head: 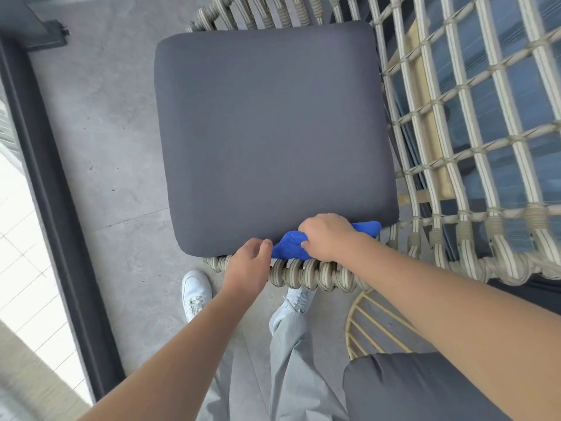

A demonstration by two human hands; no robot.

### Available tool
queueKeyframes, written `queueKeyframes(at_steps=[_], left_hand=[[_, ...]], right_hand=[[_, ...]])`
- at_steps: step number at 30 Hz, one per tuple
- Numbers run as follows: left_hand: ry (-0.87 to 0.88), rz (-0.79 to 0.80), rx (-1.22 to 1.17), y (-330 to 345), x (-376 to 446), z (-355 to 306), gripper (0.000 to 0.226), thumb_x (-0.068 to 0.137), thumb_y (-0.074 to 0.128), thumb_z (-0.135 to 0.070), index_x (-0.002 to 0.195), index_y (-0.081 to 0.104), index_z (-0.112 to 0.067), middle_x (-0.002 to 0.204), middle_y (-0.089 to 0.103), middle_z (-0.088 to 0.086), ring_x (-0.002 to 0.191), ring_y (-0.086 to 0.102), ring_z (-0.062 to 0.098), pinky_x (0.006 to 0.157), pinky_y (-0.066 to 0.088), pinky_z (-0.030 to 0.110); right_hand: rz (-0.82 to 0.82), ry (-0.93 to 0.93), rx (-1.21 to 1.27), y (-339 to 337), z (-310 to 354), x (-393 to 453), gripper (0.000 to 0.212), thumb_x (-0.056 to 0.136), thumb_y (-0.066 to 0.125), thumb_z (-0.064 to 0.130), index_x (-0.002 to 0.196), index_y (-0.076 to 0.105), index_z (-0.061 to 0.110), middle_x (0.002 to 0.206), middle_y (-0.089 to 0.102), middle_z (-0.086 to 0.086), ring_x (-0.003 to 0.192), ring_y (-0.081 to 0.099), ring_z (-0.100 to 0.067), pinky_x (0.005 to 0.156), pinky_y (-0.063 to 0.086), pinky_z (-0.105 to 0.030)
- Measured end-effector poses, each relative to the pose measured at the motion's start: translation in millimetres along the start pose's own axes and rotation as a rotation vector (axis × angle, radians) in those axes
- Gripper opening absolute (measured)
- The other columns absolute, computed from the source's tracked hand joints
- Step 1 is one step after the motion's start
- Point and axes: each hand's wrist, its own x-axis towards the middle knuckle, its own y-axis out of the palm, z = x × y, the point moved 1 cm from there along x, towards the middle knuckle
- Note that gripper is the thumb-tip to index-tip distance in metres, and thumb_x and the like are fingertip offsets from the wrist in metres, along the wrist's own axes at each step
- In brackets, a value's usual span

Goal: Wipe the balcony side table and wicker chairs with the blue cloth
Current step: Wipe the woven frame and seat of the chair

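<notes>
1. Looking straight down from head height, a wicker chair (306, 273) fills most of the view, its rope-wrapped front rail nearest the person.
2. A grey seat cushion (273, 132) lies on the chair's seat, square with rounded corners.
3. The right hand (326, 237) has its fingers curled down around a bunched blue cloth (288, 246), which sits at the cushion's near edge, where it meets the front rail. One end of the cloth pokes out to the right of the hand.
4. The left hand (249, 262) rests at the same edge, just left of the cloth, fingers loosely bent with the tips against the cushion's rim. Whether it actually holds the cushion cannot be told.
5. The chair's woven lattice back (473, 126) rises on the right side.
6. Below the rail, two white sneakers (195, 291) and light grey trousers (291, 360) stand on a grey tiled floor (115, 141).
7. A second grey cushion (403, 387) on a pale yellow wire frame (361, 323) shows at bottom right.
8. A dark door frame (57, 192) runs along the left.
</notes>
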Motion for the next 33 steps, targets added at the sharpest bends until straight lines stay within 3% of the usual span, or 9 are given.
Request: queueKeyframes(at_steps=[3,5,7,10,13,17,24,29,33], left_hand=[[-0.002,-0.014,-0.015,-1,-1,3,0.036,0.104,0.045,-0.031,0.084,0.055,-0.004,0.067,0.050,-0.005,0.065,0.046,0.017,0.069,0.040,0.035],[-0.017,-0.022,-0.053,-2,0,4,0.034,0.104,0.045,-0.030,0.088,0.059,-0.003,0.070,0.054,-0.005,0.067,0.049,0.016,0.070,0.041,0.035],[-0.028,-0.027,-0.069,-4,2,6,0.032,0.103,0.046,-0.031,0.093,0.063,-0.006,0.074,0.058,-0.006,0.072,0.052,0.016,0.069,0.042,0.033],[-0.021,-0.016,-0.047,-7,3,13,0.022,0.103,0.051,-0.031,0.101,0.068,-0.018,0.087,0.067,-0.014,0.083,0.060,0.003,0.069,0.043,0.023],[-0.001,-0.015,-0.036,-8,4,17,0.017,0.101,0.055,-0.032,0.106,0.069,-0.022,0.095,0.070,-0.018,0.093,0.062,-0.003,0.072,0.044,0.018],[0.009,-0.007,0.005,-6,3,18,0.018,0.101,0.055,-0.034,0.107,0.069,-0.025,0.099,0.069,-0.017,0.095,0.061,-0.003,0.076,0.046,0.024],[0.020,0.019,0.064,-5,0,16,0.017,0.102,0.053,-0.032,0.106,0.068,-0.024,0.095,0.066,-0.020,0.094,0.062,0.004,0.085,0.049,0.031],[0.023,0.033,0.082,-5,-1,15,0.018,0.104,0.050,-0.029,0.104,0.067,-0.023,0.092,0.066,-0.018,0.087,0.060,0.003,0.079,0.043,0.029],[0.027,0.043,0.057,-7,-2,16,0.021,0.104,0.047,-0.024,0.101,0.067,-0.021,0.091,0.068,-0.011,0.083,0.059,0.004,0.071,0.045,0.025]], right_hand=[[0.015,-0.012,-0.035,1,3,3,0.023,0.104,0.051,0.032,0.109,0.064,0.012,0.122,0.066,-0.013,0.115,0.062,-0.035,0.082,0.043,-0.036],[0.055,-0.021,-0.008,2,3,3,0.022,0.103,0.050,0.035,0.097,0.061,0.016,0.117,0.067,-0.010,0.112,0.062,-0.034,0.078,0.041,-0.036],[0.101,-0.018,0.064,-1,0,1,0.029,0.099,0.053,0.040,0.078,0.049,0.021,0.098,0.065,-0.003,0.100,0.060,-0.033,0.074,0.038,-0.035],[0.159,-0.036,0.106,-4,-2,-3,0.033,0.096,0.057,0.041,0.072,0.043,0.023,0.075,0.050,0.005,0.085,0.054,-0.027,0.069,0.038,-0.035],[0.100,-0.081,0.098,-3,1,-7,0.033,0.093,0.059,0.041,0.072,0.043,0.021,0.072,0.050,0.005,0.082,0.054,-0.027,0.066,0.038,-0.036],[0.005,-0.148,0.170,-3,-1,-16,0.036,0.087,0.062,0.039,0.067,0.040,0.018,0.062,0.048,0.002,0.072,0.055,-0.026,0.061,0.041,-0.039],[-0.058,-0.191,0.170,-4,10,-29,0.023,0.086,0.059,0.039,0.074,0.054,0.020,0.082,0.063,0.001,0.085,0.059,-0.025,0.072,0.050,-0.041],[-0.110,-0.229,0.144,-4,18,-42,0.027,0.090,0.058,0.037,0.070,0.044,0.024,0.080,0.047,0.007,0.086,0.048,-0.021,0.066,0.034,-0.036],[-0.145,-0.260,0.137,-4,24,-50,0.032,0.091,0.057,0.037,0.067,0.038,0.027,0.082,0.047,0.006,0.086,0.046,-0.020,0.065,0.036,-0.036]])
